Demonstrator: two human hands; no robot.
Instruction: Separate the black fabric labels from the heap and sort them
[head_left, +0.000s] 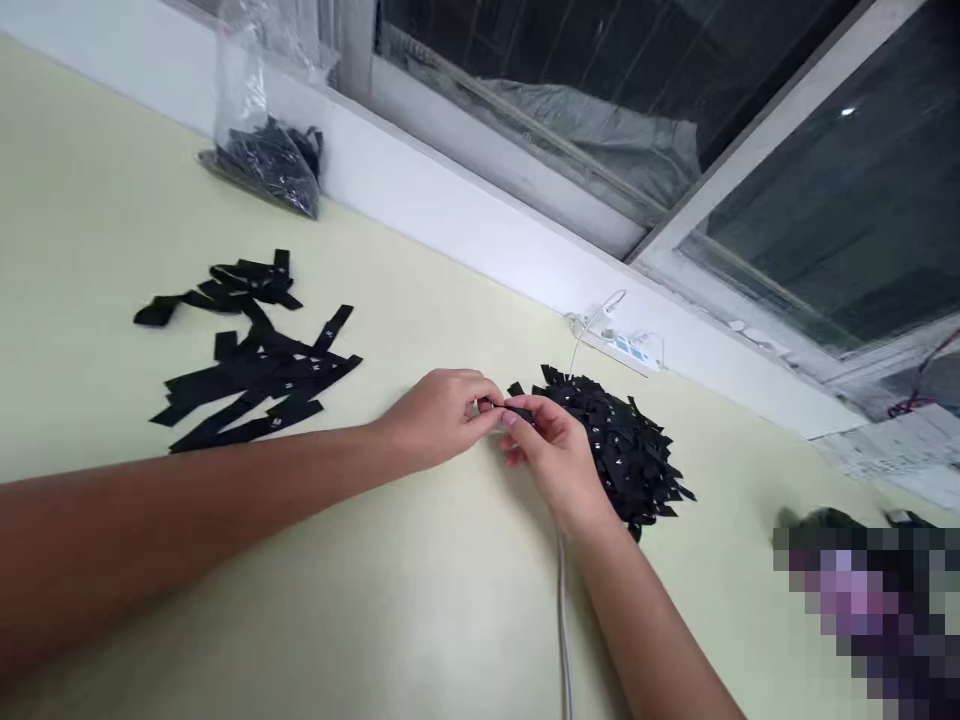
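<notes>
My left hand point(442, 415) and my right hand point(555, 450) meet near the middle of the view, both pinching one small black fabric strip point(517, 411). Just behind and right of my right hand lies a large heap of short black strips point(622, 450), some with small white marks. Left of my left hand, longer black strips point(262, 380) are spread loosely, several with white marks. A smaller group of black strips point(240, 285) lies beyond them. Part of the held strip is hidden by my fingers.
A clear plastic bag point(270, 165) with black pieces stands by the white ledge point(450, 200). A power strip point(622, 347) sits at the table's back edge. A pale cable point(562, 620) runs toward me under my right hand. Dark and blurred items are at the right.
</notes>
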